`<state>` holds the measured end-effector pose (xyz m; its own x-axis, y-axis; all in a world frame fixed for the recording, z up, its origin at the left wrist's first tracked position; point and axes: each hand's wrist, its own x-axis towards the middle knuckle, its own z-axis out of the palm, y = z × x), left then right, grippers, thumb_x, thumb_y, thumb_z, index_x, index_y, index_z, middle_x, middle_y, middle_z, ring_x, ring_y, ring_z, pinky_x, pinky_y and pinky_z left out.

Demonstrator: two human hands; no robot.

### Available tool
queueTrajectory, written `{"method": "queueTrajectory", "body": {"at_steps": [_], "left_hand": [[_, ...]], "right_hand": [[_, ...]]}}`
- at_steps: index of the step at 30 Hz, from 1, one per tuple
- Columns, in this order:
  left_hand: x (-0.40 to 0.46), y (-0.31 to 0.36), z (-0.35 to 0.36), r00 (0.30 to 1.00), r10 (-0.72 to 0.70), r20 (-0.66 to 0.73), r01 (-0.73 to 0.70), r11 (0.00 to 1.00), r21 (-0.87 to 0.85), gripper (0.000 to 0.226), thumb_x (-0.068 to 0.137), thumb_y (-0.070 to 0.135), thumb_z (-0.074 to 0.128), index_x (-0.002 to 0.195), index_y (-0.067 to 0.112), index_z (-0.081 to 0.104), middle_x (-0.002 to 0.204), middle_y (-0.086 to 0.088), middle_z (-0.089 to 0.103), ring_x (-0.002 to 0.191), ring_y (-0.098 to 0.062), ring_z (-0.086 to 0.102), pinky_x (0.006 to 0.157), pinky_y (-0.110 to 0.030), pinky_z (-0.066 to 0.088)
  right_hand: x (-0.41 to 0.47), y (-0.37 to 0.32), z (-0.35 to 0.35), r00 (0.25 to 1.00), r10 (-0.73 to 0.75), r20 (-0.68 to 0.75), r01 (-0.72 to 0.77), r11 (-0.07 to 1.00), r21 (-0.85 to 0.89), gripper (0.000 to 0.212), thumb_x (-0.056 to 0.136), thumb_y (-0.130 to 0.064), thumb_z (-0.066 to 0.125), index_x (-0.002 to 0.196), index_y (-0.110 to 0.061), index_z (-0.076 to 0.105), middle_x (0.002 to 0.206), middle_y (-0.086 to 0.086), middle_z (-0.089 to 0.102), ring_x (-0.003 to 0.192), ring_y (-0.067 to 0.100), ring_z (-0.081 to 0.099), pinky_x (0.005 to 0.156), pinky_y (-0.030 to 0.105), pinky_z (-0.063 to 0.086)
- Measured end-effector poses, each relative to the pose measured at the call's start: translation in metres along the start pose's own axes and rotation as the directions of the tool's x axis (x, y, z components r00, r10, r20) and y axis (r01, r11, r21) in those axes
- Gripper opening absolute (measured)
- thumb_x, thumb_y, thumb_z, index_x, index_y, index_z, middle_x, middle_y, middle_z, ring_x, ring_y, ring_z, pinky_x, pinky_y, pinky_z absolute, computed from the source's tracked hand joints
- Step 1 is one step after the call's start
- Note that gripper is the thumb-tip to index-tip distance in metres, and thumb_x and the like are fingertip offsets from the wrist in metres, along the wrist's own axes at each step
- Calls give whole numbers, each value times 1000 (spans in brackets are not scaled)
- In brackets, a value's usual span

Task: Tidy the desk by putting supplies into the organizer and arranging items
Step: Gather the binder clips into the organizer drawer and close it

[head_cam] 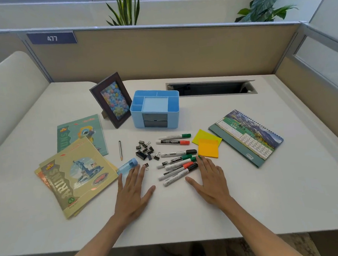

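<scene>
Both the left hand (132,190) and right hand (209,177) lie flat, fingers spread, holding nothing, and the light, stiff, roll-prone markers (177,167) just beside the right fingertips look best pinched mid-barrel for the organizer (154,109) beyond.

Office cubicle: fabric partition (179,49) with number plate "477" (52,38), white desk (188,215), cable hatch (211,88).

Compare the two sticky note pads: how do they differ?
The yellow-green sticky pad lies farther back, turned like a diamond; the orange sticky pad lies nearer, almost square to the desk edge. The orange pad rests on top, covering part of the yellow-green pad, which shows only in part. Both lie flat, outside the blue organizer.
</scene>
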<state>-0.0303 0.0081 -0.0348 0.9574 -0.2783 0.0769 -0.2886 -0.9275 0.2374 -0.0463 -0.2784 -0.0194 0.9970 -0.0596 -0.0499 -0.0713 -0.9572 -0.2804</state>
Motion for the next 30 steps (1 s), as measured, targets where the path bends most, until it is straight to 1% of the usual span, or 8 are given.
{"method": "queueTrajectory", "body": {"at_steps": [5, 11, 16, 19, 22, 25, 28, 30], "left_hand": [[0, 0, -1, 1000, -4, 4, 4, 1000, -14, 72, 92, 66, 20, 152, 35, -6, 160, 10, 6, 145, -3, -2, 119, -44, -7], [0, -2, 0, 1000, -13, 12, 13, 1000, -26, 74, 91, 68, 17, 153, 32, -3, 160, 11, 2, 144, -1, -7, 119, -42, -8], [0, -3, 1, 1000, -2, -3, 1, 996, -91, 77, 90, 69, 20, 154, 29, 2, 161, 9, 6, 146, -2, -4, 120, -39, -5], [4, -3, -3, 999, 4, -33, -10, 987, -158, 79, 88, 67, 26, 153, 30, 1, 161, 10, 4, 147, -4, -2, 121, -36, 4], [18, -2, -13, 994, 4, -108, -23, 984, -175, 78, 89, 60, 34, 154, 25, 8, 161, 4, 12, 147, -13, 14, 118, -38, 21], [38, -1, -25, 987, -23, -159, -13, 975, -224, 74, 89, 54, 40, 153, 27, 13, 158, 1, 24, 142, -19, 30, 109, -42, 37], [59, 0, -38, 982, -37, -183, -8, 971, -239, 72, 88, 52, 42, 152, 32, 15, 157, 2, 26, 139, -21, 34, 104, -43, 41], [74, 1, -44, 982, -37, -186, -9, 972, -237, 69, 89, 50, 44, 151, 32, 18, 156, 1, 27, 139, -22, 34, 105, -45, 40]], "right_hand": [[2, 0, 4, 1000, 4, -7, -4, 1000, -10, 91, 82, -80, 11, 156, -28, 3, 163, -4, 10, 150, 16, 11, 120, 44, 13], [2, 0, 4, 1000, -1, -9, 0, 1000, -9, 88, 86, -77, 19, 156, -28, 1, 164, -4, 8, 150, 15, 9, 120, 44, 12], [8, -2, -1, 997, 22, -75, -19, 999, 34, 88, 85, -79, 23, 155, -27, 7, 162, -1, 19, 148, 17, 21, 117, 45, 21], [15, -7, -5, 993, 20, -120, -15, 999, 41, 88, 85, -79, 25, 155, -28, 11, 161, -1, 21, 147, 17, 23, 116, 46, 23], [29, -16, -11, 991, 21, -133, -9, 996, 92, 87, 85, -79, 26, 154, -28, 15, 161, -1, 22, 147, 18, 22, 117, 46, 23], [44, -28, -18, 985, 12, -169, 8, 994, 113, 80, 87, -75, 30, 152, -29, 25, 156, 0, 34, 143, 19, 31, 114, 44, 27], [58, -40, -20, 977, -9, -214, 28, 996, 89, 69, 88, -70, 29, 143, -29, 41, 141, 1, 51, 129, 19, 46, 103, 40, 37], [67, -48, -20, 977, -10, -215, 36, 993, 113, 64, 90, -67, 34, 139, -29, 46, 135, -1, 56, 123, 18, 49, 98, 38, 40]]}}
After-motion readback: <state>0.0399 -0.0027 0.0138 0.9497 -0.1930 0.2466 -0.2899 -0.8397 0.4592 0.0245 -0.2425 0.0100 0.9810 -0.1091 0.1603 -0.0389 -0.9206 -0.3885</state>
